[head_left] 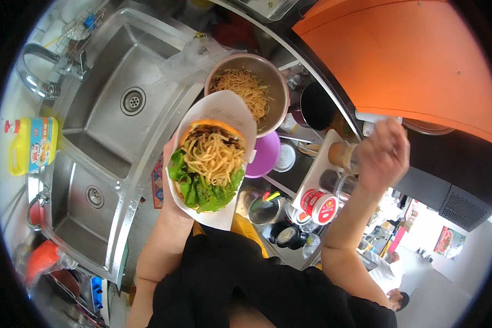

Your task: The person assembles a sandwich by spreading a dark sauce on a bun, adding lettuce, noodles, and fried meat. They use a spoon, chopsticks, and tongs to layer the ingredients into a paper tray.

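My left hand (175, 205) is closed round a white paper sleeve (220, 106), mostly hidden behind it. Inside the sleeve is an opened bun (224, 127) filled with pale noodles (216, 158), darker shreds under them and green lettuce (210, 192) along the lower edge. My right hand (385, 150) is raised at the right, close to a jar with brownish contents (339, 154); its fingers look curled but are smeared, so whether they hold anything cannot be made out. Just beyond the bun stands a steel bowl (280, 87) of cooked noodles (246, 90).
A double steel sink (106, 98) with a tap (38, 65) fills the left, beside a yellow jug (35, 145). Right of the bun are a purple bowl (265, 153), a white tray (317, 169) of jars and a red-white tub (320, 206). An orange panel (399, 60) overhangs. Another person (388, 276) is farther off.
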`<act>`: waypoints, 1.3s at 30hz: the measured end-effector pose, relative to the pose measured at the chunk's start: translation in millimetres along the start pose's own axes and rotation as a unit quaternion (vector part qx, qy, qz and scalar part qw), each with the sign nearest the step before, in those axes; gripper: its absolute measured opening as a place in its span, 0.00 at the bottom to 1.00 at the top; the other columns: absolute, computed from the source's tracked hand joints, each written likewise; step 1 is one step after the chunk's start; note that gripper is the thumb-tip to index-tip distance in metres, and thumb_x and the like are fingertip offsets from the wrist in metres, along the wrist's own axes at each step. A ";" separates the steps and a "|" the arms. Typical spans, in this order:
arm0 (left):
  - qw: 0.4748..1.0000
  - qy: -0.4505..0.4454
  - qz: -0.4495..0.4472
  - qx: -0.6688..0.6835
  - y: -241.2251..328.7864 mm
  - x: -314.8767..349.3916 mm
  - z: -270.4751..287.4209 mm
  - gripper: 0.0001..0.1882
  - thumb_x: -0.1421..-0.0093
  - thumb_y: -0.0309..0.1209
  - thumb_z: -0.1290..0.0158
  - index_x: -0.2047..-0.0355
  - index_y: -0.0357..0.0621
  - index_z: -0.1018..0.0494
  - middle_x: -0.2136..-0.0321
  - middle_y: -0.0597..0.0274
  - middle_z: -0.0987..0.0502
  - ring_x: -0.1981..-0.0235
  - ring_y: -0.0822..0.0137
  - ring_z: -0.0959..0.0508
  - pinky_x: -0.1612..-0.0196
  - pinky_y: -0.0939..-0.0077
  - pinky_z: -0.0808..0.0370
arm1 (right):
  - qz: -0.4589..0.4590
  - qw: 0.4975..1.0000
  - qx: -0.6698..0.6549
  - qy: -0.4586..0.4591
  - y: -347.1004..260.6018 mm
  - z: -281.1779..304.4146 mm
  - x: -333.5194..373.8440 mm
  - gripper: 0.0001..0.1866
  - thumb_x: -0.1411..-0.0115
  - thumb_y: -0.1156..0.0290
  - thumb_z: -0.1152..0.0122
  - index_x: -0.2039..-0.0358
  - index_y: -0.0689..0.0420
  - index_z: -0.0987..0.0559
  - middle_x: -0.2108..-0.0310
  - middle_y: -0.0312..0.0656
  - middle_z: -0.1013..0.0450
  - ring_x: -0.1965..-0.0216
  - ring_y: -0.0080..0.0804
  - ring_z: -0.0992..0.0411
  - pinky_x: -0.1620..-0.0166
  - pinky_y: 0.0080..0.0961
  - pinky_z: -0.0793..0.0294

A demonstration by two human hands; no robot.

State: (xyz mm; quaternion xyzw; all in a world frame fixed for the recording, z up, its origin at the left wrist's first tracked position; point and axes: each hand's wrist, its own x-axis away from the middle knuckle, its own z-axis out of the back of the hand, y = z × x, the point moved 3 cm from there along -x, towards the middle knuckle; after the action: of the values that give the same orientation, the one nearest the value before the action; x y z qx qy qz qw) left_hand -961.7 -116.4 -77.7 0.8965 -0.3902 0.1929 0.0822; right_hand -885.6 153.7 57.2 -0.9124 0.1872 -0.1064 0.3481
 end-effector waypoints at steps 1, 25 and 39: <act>1.000 0.013 -0.016 -0.021 2.5 -0.3 9.7 0.23 0.31 0.46 0.62 0.47 0.41 0.31 0.54 0.56 0.24 0.55 0.62 0.22 0.51 0.65 0.22 | 0.021 0.993 0.048 0.109 7.1 24.1 -7.7 0.13 0.33 0.67 0.55 0.61 0.64 0.26 0.71 0.47 0.25 0.72 0.28 0.27 0.76 0.20 0.34; 0.999 -0.023 0.015 0.022 13.4 -23.7 62.7 0.26 0.34 0.49 0.58 0.47 0.41 0.32 0.52 0.55 0.24 0.55 0.59 0.22 0.52 0.61 0.22 | -0.013 0.919 0.074 0.387 140.8 237.6 -84.0 0.09 0.39 0.77 0.50 0.66 0.73 0.30 0.66 0.59 0.27 0.65 0.47 0.22 0.62 0.29 0.16; 0.999 0.004 -0.024 -0.039 10.0 -30.9 56.5 0.23 0.34 0.45 0.61 0.50 0.38 0.30 0.55 0.53 0.23 0.59 0.58 0.20 0.58 0.63 0.18 | 0.058 0.961 0.046 0.267 49.7 156.8 -57.3 0.09 0.40 0.77 0.46 0.64 0.73 0.26 0.66 0.57 0.25 0.65 0.38 0.23 0.62 0.21 0.17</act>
State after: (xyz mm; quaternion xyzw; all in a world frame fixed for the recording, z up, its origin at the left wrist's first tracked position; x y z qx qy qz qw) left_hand -972.3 -119.4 -141.9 0.9008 -0.3757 0.1792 0.1234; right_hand -900.0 236.8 -95.3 -0.8214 0.3212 -0.3341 0.3325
